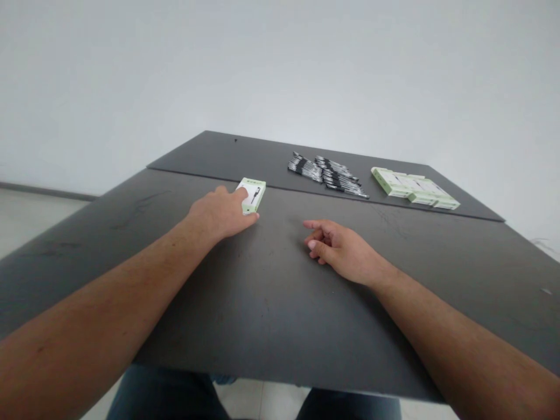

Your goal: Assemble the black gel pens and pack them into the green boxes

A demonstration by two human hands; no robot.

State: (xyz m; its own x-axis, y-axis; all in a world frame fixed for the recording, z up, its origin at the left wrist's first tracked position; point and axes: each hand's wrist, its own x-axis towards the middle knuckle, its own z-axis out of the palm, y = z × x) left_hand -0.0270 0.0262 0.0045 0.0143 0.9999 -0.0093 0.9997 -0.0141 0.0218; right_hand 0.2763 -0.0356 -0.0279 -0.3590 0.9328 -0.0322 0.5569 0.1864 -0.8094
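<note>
Tabletop [271, 315], dark grey, is carrying a loose heap of black-and-white packets [326, 175] and pale green boxes [415, 188] toward its far edge. Nearer, the left hand [219, 213] is clasping a small green-and-white box [251, 195] between fingers and thumb, while the right hand [341, 248] is resting empty, loosely curled, just beside it.

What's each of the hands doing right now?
Left hand: closed on a small green-and-white box.
Right hand: half open, loosely curled, holding nothing.
</note>
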